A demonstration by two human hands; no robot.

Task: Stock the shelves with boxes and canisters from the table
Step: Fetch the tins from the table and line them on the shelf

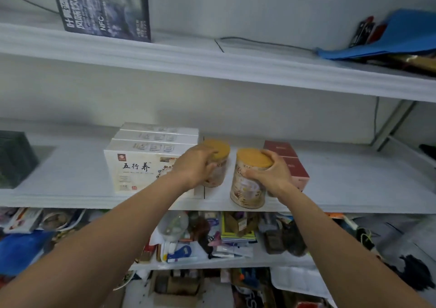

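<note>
Two round canisters with yellow lids stand on the middle white shelf. My left hand grips the left canister, which sits further back next to three white boxes. My right hand wraps the right canister, which stands near the shelf's front edge. Behind my right hand lie red boxes, partly hidden by it.
A dark box stands on the top shelf, with blue folders and a cable at its right. A dark green box sits at the middle shelf's left end. The lower shelf is crowded with assorted clutter.
</note>
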